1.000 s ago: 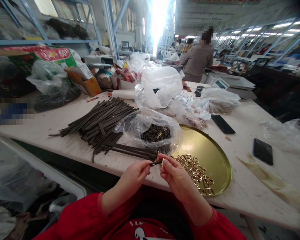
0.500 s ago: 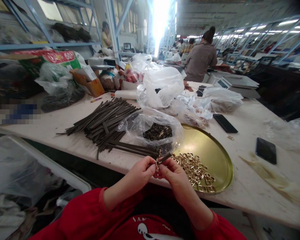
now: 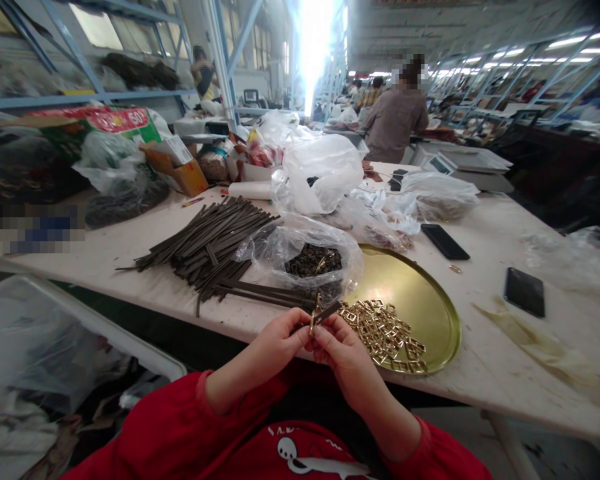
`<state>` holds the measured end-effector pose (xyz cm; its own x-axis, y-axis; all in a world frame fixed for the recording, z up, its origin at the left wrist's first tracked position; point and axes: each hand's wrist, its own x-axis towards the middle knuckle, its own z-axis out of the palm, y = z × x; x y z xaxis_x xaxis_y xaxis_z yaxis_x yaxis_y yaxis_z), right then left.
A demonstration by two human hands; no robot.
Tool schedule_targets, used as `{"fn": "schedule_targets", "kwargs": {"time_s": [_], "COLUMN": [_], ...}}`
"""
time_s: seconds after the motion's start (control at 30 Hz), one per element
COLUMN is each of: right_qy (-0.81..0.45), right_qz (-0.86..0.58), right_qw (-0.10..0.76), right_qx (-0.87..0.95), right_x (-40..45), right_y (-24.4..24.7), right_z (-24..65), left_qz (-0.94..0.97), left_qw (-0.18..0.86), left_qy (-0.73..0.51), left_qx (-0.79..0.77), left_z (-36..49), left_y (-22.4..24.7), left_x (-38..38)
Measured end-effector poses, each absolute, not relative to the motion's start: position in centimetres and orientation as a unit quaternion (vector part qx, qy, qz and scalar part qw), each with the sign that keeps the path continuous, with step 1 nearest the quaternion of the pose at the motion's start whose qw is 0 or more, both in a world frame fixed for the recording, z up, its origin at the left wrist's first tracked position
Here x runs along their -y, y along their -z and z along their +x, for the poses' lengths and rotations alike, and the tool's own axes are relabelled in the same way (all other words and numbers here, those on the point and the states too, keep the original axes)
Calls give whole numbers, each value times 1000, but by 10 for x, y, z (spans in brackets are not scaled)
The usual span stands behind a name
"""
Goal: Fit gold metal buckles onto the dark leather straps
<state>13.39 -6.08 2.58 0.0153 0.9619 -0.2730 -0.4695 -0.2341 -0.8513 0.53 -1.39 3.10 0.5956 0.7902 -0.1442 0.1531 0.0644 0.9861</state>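
Observation:
My left hand [image 3: 284, 339] and my right hand [image 3: 339, 343] meet at the table's front edge, fingers pinched together. Between them is a small gold buckle [image 3: 312, 324], which the left fingertips grip. A dark strap [image 3: 329, 311] lies at the buckle, its end sticking out above my right fingers, which pinch it. How far the strap runs through the buckle is hidden by the fingers. Just right of my hands, many gold buckles [image 3: 380, 333] lie heaped on a round gold tray [image 3: 430, 293]. A pile of dark straps [image 3: 210, 240] spreads out to the left.
Behind my hands a clear plastic bag [image 3: 265, 250] holds small dark pieces [image 3: 310, 260]. Two phones, one black phone [image 3: 445, 241] and another phone [image 3: 525, 292], lie on the right. White plastic bags [image 3: 325, 170] stand behind. A person [image 3: 397, 120] is farther back.
My hands stay together at the same spot, with the fingers shifting slightly on the buckle and strap. The whole view has moved a little.

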Motion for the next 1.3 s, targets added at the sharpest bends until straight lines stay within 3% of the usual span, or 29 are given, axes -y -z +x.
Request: {"fn": "schedule_targets", "kwargs": {"time_s": [0.2,0.37,0.5,0.57,0.83,1.3], "right_qy": [-604,-372,-220,-244,-533,-562], "right_qz": [-478,-569,-495,-468,-479,-525], "right_qw": [547,567,516,496,432,394], "right_qx": [328,464,663,689,547,504], "right_x": [56,51,55,54,36,32], "right_y": [-22,-14,-19,-23,-18,-11], "right_z": [135,145,152,155,169,170], "left_qz": [594,578,558,558,582,652], "left_qw": [674,675,685,684,673,580], "left_qy": [-252,-238,-246,-239,-195,-177], "left_qx": [-360,-392,-399,-404,-412,-456], "left_z": [3,3,6,6,3,5], "left_y": [-27,-28,-21,-18,-19,-15], "left_x": [9,5,1,0,-1,0]}}
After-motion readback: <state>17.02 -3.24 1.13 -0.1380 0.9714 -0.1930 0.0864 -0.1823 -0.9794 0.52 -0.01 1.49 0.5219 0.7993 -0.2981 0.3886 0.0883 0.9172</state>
